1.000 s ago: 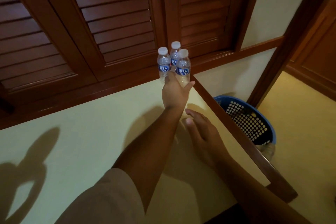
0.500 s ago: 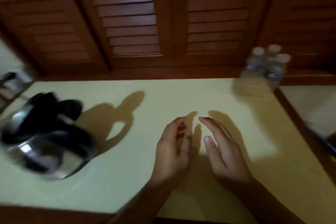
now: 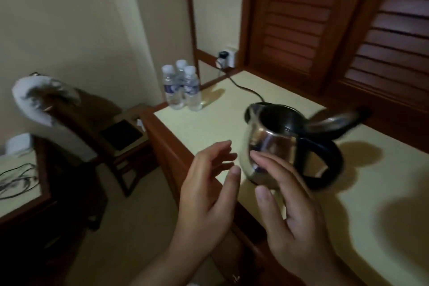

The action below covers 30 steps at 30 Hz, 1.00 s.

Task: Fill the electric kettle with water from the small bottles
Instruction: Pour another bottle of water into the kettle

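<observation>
Three small clear plastic water bottles with white caps (image 3: 181,87) clustered upright at the far corner of the pale yellow wood-edged table (image 3: 371,193). Left hand (image 3: 209,190) raised, fingers spread, gripping nothing. Right hand (image 3: 292,206) likewise unclenched before the lid-up shiny steel electric kettle with black handle (image 3: 274,146), mid-table.

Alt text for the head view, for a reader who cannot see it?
Two bare hands, left hand and right hand, reach open toward a shiny steel electric kettle with its lid up on a pale yellow table. Three small clear plastic water bottles stand at the far corner.
</observation>
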Each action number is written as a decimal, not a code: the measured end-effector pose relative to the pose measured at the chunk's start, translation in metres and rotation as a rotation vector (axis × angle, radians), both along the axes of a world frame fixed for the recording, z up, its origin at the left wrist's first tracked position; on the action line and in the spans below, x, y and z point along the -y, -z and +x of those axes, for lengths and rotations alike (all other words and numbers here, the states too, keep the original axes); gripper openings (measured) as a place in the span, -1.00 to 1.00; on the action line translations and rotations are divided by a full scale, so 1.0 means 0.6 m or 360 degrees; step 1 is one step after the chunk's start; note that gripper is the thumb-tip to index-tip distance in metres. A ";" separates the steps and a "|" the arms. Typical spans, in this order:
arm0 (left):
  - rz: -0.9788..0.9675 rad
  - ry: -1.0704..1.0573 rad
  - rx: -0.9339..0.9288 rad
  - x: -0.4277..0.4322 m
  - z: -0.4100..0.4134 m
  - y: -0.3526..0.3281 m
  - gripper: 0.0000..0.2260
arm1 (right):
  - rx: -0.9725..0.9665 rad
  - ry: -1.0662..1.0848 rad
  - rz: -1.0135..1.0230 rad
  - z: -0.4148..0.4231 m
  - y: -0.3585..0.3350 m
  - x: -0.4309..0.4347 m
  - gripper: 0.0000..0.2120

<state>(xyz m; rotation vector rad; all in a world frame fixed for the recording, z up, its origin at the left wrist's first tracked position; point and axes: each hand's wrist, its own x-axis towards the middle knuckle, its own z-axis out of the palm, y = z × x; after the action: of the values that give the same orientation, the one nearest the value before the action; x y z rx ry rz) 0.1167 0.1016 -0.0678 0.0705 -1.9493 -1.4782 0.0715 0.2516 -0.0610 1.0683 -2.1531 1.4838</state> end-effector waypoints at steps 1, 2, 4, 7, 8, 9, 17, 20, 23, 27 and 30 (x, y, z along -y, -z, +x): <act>-0.0009 -0.0047 0.0019 0.035 -0.005 -0.004 -0.69 | -0.0025 -0.0022 0.0014 -0.008 -0.006 0.036 -0.60; -0.0016 -0.0084 0.0040 0.071 -0.013 -0.007 -0.69 | -0.0039 -0.0041 0.0035 -0.016 -0.012 0.072 -0.61; -0.0032 -0.0126 0.0065 0.141 -0.033 -0.010 -0.67 | -0.0024 -0.0074 0.0063 -0.038 -0.023 0.143 -0.62; -0.0061 -0.0120 0.0087 0.242 -0.079 -0.008 -0.65 | 0.0032 -0.0010 0.0082 -0.085 -0.034 0.244 -0.65; -0.0071 -0.0111 0.0104 0.273 -0.098 -0.008 -0.64 | 0.0041 0.0033 0.0094 -0.108 -0.036 0.274 -0.66; -0.0084 -0.0104 0.0121 0.303 -0.120 -0.007 -0.64 | 0.0056 0.0077 0.0111 -0.134 -0.035 0.304 -0.68; -0.0197 -0.0034 0.0170 0.427 -0.272 0.017 -0.66 | 0.0438 0.0614 0.0312 -0.372 0.000 0.436 -0.47; -0.0211 0.0003 0.0118 0.435 -0.290 0.017 -0.66 | 0.0394 0.0592 0.0378 -0.415 0.000 0.447 -0.45; -0.0203 0.0009 0.0098 0.440 -0.298 0.021 -0.67 | 0.0285 0.0621 0.0395 -0.423 -0.010 0.447 -0.68; -0.0197 0.0048 0.0080 0.436 -0.296 0.032 -0.69 | 0.0152 0.0735 0.0334 -0.392 -0.022 0.433 -0.77; -0.0247 0.0182 0.0165 0.420 -0.295 0.042 -0.61 | -0.0020 0.0802 0.0184 -0.339 -0.049 0.418 -0.73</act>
<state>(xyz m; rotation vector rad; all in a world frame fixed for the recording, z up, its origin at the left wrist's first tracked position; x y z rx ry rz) -0.0602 -0.1502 -0.0930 -0.0348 -2.1773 -1.4141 -0.1322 0.0008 -0.0317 0.5020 -2.2945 1.1263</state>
